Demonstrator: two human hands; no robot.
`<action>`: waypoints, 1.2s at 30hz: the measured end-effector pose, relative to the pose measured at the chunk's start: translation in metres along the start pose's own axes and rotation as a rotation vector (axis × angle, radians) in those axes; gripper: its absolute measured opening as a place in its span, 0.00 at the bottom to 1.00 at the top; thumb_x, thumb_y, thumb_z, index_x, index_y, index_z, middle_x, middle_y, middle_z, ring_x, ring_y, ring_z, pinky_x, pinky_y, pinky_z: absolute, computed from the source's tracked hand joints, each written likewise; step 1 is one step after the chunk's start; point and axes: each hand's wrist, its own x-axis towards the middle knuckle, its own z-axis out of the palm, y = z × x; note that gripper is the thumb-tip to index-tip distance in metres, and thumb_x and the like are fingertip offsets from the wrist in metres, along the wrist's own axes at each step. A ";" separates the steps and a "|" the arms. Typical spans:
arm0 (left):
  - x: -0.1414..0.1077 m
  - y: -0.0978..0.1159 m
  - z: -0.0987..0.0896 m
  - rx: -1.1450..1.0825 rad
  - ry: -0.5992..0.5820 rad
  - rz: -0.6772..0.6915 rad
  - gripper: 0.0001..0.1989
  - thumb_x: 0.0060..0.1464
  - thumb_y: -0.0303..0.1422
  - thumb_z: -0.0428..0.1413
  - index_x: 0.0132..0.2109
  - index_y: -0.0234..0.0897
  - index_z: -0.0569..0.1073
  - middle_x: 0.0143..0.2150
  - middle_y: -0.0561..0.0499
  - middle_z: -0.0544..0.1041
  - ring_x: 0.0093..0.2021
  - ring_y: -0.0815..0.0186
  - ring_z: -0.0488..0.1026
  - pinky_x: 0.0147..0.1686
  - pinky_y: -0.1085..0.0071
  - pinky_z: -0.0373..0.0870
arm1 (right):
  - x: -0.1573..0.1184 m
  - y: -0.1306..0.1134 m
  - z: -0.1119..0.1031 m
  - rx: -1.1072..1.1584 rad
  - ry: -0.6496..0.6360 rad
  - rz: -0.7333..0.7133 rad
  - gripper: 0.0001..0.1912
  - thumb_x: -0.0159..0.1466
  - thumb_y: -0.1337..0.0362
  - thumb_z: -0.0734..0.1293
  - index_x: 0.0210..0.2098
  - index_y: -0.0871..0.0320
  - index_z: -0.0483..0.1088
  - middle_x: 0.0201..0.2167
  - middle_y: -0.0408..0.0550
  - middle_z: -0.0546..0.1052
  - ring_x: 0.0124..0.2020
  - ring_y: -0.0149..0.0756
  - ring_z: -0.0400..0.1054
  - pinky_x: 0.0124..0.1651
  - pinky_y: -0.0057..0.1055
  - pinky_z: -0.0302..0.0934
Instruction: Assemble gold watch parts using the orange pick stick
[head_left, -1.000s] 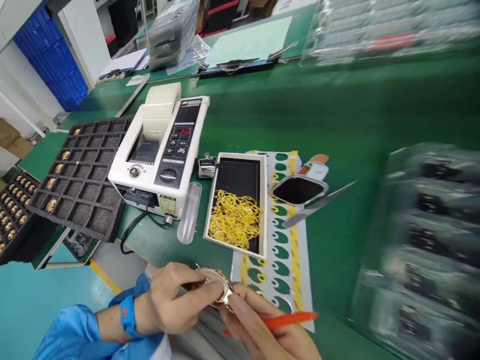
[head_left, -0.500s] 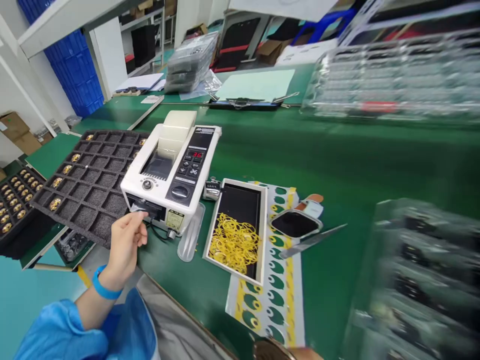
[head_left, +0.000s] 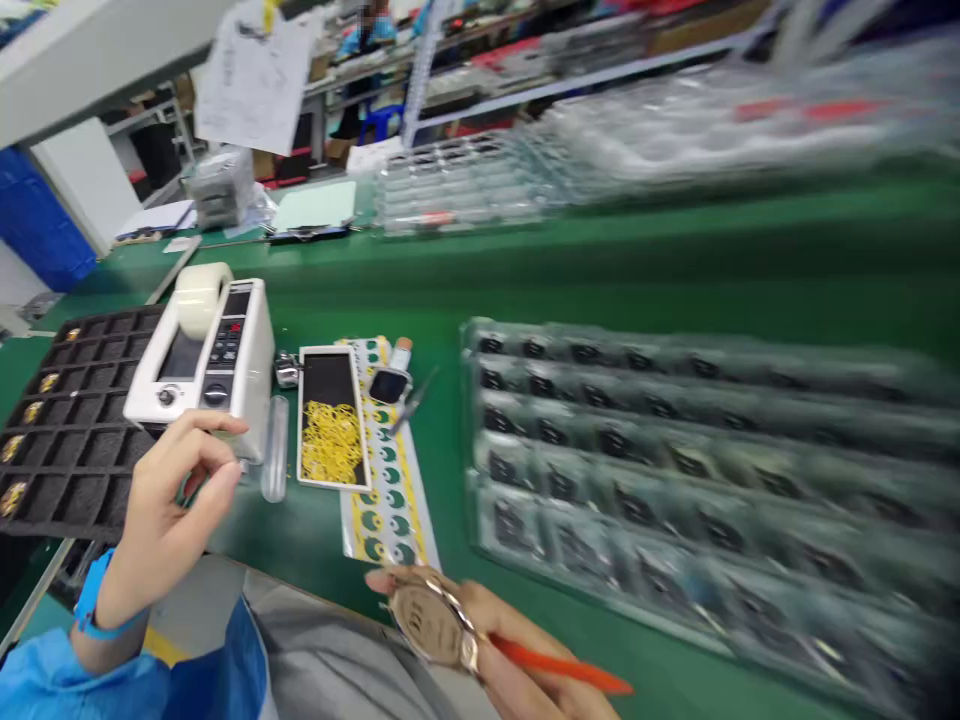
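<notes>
The right hand has its fingers closed around a gold watch, back facing up, and an orange pen, both held low at the table's near edge. The left hand is half open, its fingers curled on nothing, just beside the tape dispenser. The green table carries a foam tray, yellow rubber bands, and blurred clear trays. Shelves line the room beyond, with a person in blue far off.
</notes>
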 end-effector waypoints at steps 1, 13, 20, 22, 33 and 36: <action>-0.001 0.002 0.008 -0.118 -0.019 -0.014 0.10 0.62 0.25 0.53 0.30 0.39 0.69 0.35 0.50 0.73 0.41 0.62 0.71 0.32 0.71 0.62 | -0.001 -0.004 0.002 0.069 0.025 0.011 0.15 0.73 0.58 0.55 0.39 0.52 0.71 0.47 0.54 0.80 0.49 0.45 0.76 0.47 0.37 0.72; -0.010 0.029 0.099 -0.529 -0.675 -0.292 0.10 0.55 0.30 0.58 0.25 0.36 0.73 0.26 0.56 0.62 0.29 0.70 0.59 0.29 0.72 0.55 | -0.014 -0.006 0.004 0.734 0.263 0.266 0.22 0.58 0.48 0.74 0.28 0.57 0.62 0.24 0.39 0.61 0.24 0.28 0.53 0.30 0.24 0.53; -0.008 0.032 0.104 -0.507 -0.668 -0.315 0.12 0.54 0.31 0.57 0.23 0.36 0.73 0.25 0.56 0.61 0.27 0.70 0.57 0.27 0.72 0.53 | -0.013 -0.006 0.005 0.764 0.258 0.244 0.22 0.59 0.49 0.73 0.28 0.57 0.62 0.23 0.38 0.58 0.24 0.28 0.50 0.30 0.24 0.51; -0.009 0.033 0.106 -0.495 -0.651 -0.331 0.12 0.53 0.31 0.57 0.23 0.36 0.72 0.24 0.56 0.61 0.27 0.70 0.56 0.27 0.72 0.52 | -0.013 -0.006 0.005 0.773 0.254 0.244 0.21 0.59 0.49 0.73 0.28 0.57 0.62 0.24 0.39 0.60 0.25 0.28 0.51 0.30 0.24 0.52; -0.016 0.032 0.112 -0.439 -0.574 -0.293 0.11 0.52 0.28 0.56 0.22 0.36 0.71 0.24 0.57 0.62 0.26 0.72 0.59 0.26 0.74 0.55 | -0.018 -0.002 0.005 0.731 0.308 0.283 0.21 0.58 0.49 0.74 0.29 0.56 0.64 0.26 0.42 0.65 0.28 0.31 0.57 0.32 0.26 0.53; -0.020 0.033 0.113 -0.348 -0.518 -0.165 0.11 0.53 0.25 0.55 0.23 0.36 0.69 0.25 0.58 0.61 0.26 0.73 0.61 0.25 0.76 0.57 | -0.017 -0.001 0.007 0.699 0.327 0.286 0.21 0.58 0.48 0.74 0.28 0.56 0.63 0.25 0.41 0.64 0.27 0.32 0.56 0.31 0.26 0.53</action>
